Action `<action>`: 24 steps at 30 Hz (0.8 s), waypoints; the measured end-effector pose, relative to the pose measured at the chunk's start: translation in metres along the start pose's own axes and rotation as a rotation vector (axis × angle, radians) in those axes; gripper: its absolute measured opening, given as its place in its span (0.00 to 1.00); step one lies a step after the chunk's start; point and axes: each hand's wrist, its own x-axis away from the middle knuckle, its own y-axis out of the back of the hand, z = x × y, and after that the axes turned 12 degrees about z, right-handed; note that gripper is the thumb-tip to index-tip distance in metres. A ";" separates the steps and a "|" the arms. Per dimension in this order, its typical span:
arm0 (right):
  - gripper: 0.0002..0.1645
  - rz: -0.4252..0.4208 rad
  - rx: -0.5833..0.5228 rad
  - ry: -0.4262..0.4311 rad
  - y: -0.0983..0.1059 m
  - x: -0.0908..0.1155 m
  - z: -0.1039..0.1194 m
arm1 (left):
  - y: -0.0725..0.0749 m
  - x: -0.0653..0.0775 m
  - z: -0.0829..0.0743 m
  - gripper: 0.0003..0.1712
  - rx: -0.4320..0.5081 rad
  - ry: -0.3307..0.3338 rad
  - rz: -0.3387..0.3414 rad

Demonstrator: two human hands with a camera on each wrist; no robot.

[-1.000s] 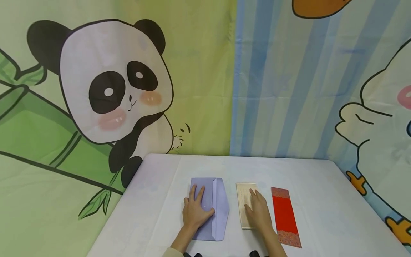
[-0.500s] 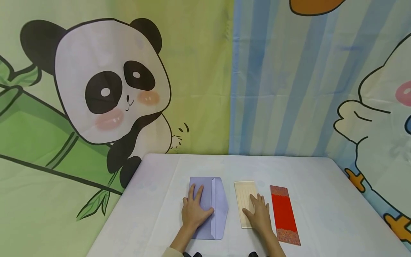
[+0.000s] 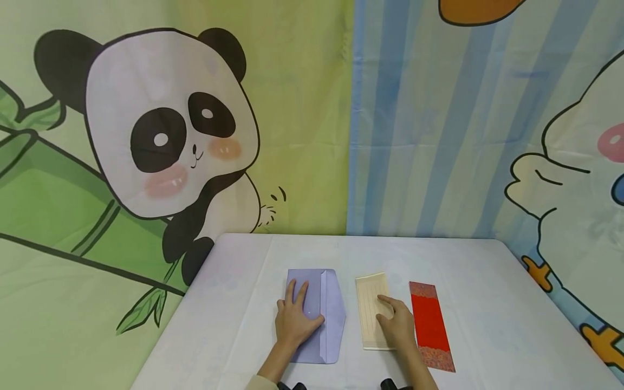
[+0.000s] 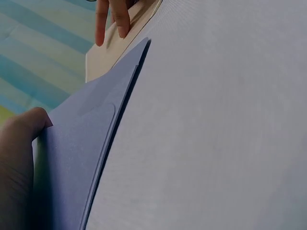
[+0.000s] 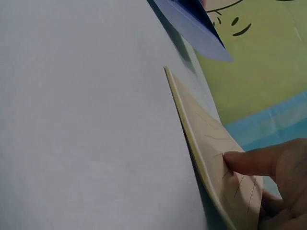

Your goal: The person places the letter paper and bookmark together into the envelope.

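Note:
A lavender envelope (image 3: pixel 336 319) lies with its pointed flap out to the right. My left hand (image 3: pixel 296 324) rests on it, fingers spread and thumb toward the flap. To the right is a cream letter pad (image 3: pixel 368 309) with fine ruled lines, its near edge seen thick in the right wrist view. My right hand (image 3: pixel 401 326) grips the pad's right side: the thumb (image 5: pixel 242 163) presses its top face, and darker fingers show past the edge, partly hidden. From the left wrist view, two right-hand fingers (image 4: pixel 120 21) reach down over the pad.
A red paper strip (image 3: pixel 431 322) with patterned ends lies just right of my right hand. All of it sits on a white-covered table (image 3: pixel 244 303). Behind stands a cloth backdrop (image 3: pixel 312 119) printed with a panda and stripes.
My right hand's fingers, spread over the pad before, have drawn in to its right side. The pad has turned slightly. My left hand stays in place on the envelope.

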 end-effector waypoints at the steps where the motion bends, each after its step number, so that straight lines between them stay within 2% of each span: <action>1: 0.27 0.025 -0.024 -0.028 0.001 0.000 -0.001 | 0.000 0.000 0.000 0.53 0.002 0.001 0.002; 4: 0.25 0.094 -0.109 -0.118 0.004 -0.002 -0.004 | -0.001 0.000 0.001 0.53 0.003 0.002 0.004; 8: 0.23 0.154 -0.204 -0.179 0.010 -0.001 -0.005 | -0.001 0.000 0.000 0.52 0.000 0.009 0.012; 13: 0.22 0.167 -0.359 -0.160 0.015 -0.001 0.005 | 0.001 -0.001 -0.002 0.52 0.002 0.010 0.024; 18: 0.20 0.180 -0.514 -0.107 0.001 -0.001 0.023 | 0.002 0.000 -0.003 0.52 0.001 0.010 0.025; 24: 0.19 0.191 -0.520 -0.085 -0.028 0.001 0.036 | 0.000 0.000 -0.002 0.52 -0.003 0.015 0.023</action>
